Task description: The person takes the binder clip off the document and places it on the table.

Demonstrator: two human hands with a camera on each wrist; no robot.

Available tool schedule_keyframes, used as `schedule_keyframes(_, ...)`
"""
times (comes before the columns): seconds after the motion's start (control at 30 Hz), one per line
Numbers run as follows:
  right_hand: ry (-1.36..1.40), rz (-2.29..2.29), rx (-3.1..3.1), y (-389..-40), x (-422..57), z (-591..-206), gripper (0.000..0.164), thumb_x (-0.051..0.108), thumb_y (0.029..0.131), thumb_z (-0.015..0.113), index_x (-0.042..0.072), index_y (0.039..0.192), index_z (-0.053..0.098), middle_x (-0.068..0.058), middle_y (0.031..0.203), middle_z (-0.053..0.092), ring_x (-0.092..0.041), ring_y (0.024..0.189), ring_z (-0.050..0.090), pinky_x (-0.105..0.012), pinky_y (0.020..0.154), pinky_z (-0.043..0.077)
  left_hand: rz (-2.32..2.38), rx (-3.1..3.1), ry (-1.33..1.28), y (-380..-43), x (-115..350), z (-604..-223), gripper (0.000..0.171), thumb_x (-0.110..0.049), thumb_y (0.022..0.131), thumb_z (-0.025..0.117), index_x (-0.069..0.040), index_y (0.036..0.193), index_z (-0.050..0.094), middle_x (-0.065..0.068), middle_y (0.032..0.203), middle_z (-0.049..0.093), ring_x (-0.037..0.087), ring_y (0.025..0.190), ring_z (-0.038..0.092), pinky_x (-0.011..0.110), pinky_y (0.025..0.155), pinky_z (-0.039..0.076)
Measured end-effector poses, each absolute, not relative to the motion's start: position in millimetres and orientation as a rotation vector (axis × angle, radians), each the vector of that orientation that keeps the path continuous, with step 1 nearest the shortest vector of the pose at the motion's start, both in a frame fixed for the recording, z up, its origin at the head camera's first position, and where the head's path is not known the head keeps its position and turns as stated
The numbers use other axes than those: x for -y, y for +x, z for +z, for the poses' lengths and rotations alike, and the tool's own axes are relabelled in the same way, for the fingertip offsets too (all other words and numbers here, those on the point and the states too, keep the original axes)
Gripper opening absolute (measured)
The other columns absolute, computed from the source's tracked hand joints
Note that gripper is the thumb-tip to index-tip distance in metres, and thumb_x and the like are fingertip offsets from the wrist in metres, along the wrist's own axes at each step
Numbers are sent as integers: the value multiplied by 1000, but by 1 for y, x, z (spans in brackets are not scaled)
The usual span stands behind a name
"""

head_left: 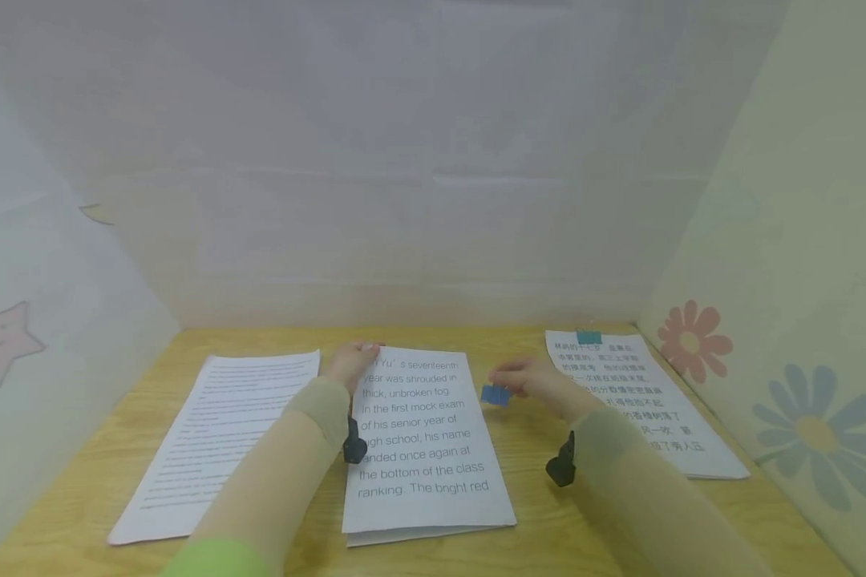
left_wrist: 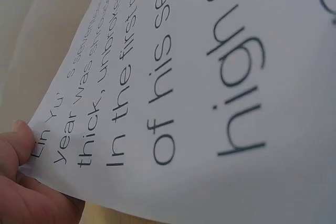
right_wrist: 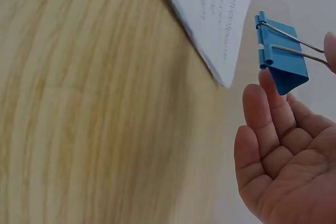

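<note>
A stack of printed English sheets (head_left: 426, 449) lies in the middle of the table, large text facing up. At its upper left corner my left hand (head_left: 350, 367) grips the paper; in the left wrist view the thumb of the left hand (left_wrist: 31, 187) is on top and the fingers are beneath. To the right of the stack, my right hand (head_left: 537, 381) holds a blue binder clip (head_left: 495, 395) off the paper. In the right wrist view the clip (right_wrist: 286, 51) is held by its wire handles, the thumb partly cut off at the frame edge.
Another stack of small-print sheets (head_left: 224, 433) lies to the left, partly under my left arm. On the right, a stack of Chinese text (head_left: 664, 409) carries a teal binder clip (head_left: 588, 337) at its top edge. Papered walls (head_left: 418, 200) enclose the wooden table (head_left: 541, 521).
</note>
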State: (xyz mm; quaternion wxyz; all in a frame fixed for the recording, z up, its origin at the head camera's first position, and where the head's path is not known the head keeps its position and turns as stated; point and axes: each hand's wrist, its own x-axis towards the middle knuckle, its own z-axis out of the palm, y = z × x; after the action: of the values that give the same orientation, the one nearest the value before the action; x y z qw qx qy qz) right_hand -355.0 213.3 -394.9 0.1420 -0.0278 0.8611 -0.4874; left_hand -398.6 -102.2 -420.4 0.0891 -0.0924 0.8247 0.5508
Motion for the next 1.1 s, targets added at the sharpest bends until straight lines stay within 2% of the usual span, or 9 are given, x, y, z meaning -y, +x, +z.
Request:
schedule_keyframes(0.1,-65,-1338,-2499,-357,-213,-401,46,45,68,66,15,102,60,1,101,57,-20,93,51,-42,83,37,1626,-2447,-268,-398,103,-420,43,-54,80,44,-28,114,52,0,95,58,21,80,54,40,72,41)
schedule_keyframes(0.17,-72,-1311,-2494,-356,-213,-404,41,40,71,66,13,102,61,-1,102,57,-19,94,51,-41,82,39,1589,-2482,-264,-398,104,-418,50,-57,79,42,-26,118,48,1,106,54,23,93,50,46,82,36)
schedule_keyframes(0.27,-42,-1258,-2485,-356,-214,-406,40,36,72,66,12,103,60,-1,103,57,-20,96,50,-40,83,39,1591,-2495,-251,-397,105,-413,56,-57,82,39,-22,125,42,3,124,43,27,113,37,49,95,22)
schedule_keyframes(0.37,17,-1187,-2489,-354,-216,-408,43,38,70,67,13,104,60,-2,104,56,-21,96,50,-43,85,37,1613,-2463,-236,-396,106,-407,60,-58,83,34,-23,130,35,3,134,32,29,122,25,48,97,17)
schedule_keyframes(0.57,46,-1134,-2487,-352,-215,-411,42,39,70,65,15,104,60,-1,103,56,-20,93,50,-45,85,34,1739,-2321,-185,-396,106,-399,68,-61,82,31,-23,137,18,4,139,21,28,125,18,46,98,15)
schedule_keyframes(0.7,38,-1116,-2511,-351,-210,-410,40,37,73,64,14,104,60,0,102,56,-20,94,49,-44,84,35,1825,-2254,-223,-390,103,-393,68,-60,82,31,-25,137,13,4,140,18,30,125,16,49,97,16)
schedule_keyframes(0.97,4,-1006,-2586,-349,-205,-412,38,38,71,65,17,102,61,2,101,55,-20,97,47,-48,85,32,1856,-2275,-190,-365,96,-378,62,-60,79,40,-30,131,29,-1,136,27,28,121,26,52,93,22)
schedule_keyframes(1.1,6,-985,-2611,-350,-204,-415,37,39,71,64,18,101,61,2,100,56,-20,97,47,-47,86,32,1887,-2258,-126,-357,89,-377,57,-55,81,43,-27,130,32,-2,136,27,29,122,23,54,94,18)
